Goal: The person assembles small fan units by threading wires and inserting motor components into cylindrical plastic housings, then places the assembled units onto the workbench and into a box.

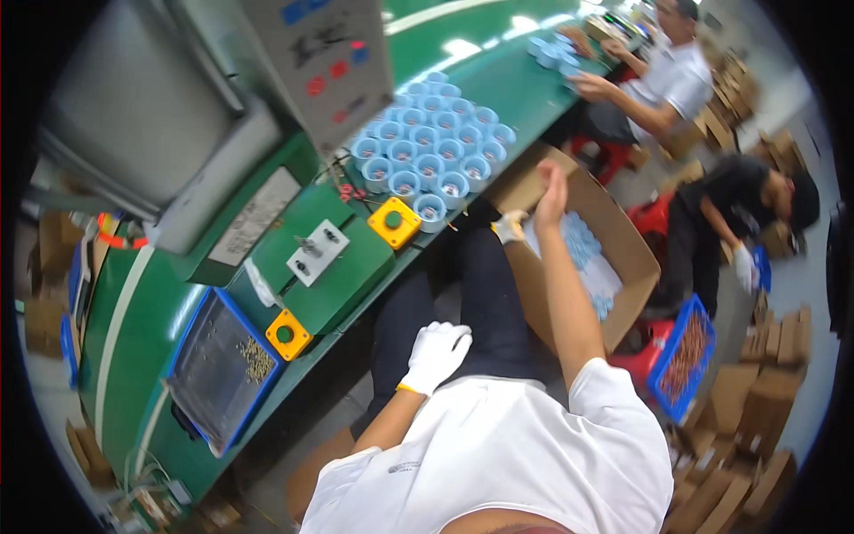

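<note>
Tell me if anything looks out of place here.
Only the left hand wears a white glove; the right hand, raised over the open cardboard box, is bare. The blue cups stand in tidy rows.

Wearer in white short-sleeved shirt, small grey mark on left sleeve; dark trousers. Left hand [436,354] in white knit glove with yellow cuff edge. Right hand [550,189] bare, forearm uncovered below sleeve.
</note>
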A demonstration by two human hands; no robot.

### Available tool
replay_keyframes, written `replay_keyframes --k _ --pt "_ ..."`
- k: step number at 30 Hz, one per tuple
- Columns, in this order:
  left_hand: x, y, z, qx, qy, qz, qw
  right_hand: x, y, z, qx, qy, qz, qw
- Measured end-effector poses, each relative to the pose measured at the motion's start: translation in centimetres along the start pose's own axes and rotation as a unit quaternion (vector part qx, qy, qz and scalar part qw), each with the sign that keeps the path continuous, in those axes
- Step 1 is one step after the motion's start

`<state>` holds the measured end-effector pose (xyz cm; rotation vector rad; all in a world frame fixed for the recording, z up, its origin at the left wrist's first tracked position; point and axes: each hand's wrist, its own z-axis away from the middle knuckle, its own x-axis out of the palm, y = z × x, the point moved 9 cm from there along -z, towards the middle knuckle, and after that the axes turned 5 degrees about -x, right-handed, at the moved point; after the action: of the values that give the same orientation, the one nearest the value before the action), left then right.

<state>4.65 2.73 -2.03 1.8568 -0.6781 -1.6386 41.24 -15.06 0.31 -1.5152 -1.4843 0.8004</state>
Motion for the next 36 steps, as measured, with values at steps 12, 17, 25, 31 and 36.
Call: replay_keyframes --k 12,17,25,31,36 --pt "4.0 1.7 -6.4 0.081 -0.022 0.046 0.995 -36.5 3.4 45.9 0.473 0.169 0.217 0.837" --pt "8.2 3.6 -9.9 0.144 -0.073 0.047 0.986 -42.6 1.5 43.6 0.454 0.232 0.193 0.838" --pt "22.7 10.7 -24.2 0.243 -0.165 -0.025 0.956 -44.7 10.8 22.2 0.351 0.130 0.281 0.884" --pt "36.7 8.6 -34.5 0.249 -0.219 -0.026 0.943 -44.1 30.1 17.4 0.447 -0.083 0.506 0.733" --pt "39.5 12.9 -36.0 0.231 -0.264 0.077 0.934 -47.7 38.7 19.5 0.514 -0.261 0.623 0.529"
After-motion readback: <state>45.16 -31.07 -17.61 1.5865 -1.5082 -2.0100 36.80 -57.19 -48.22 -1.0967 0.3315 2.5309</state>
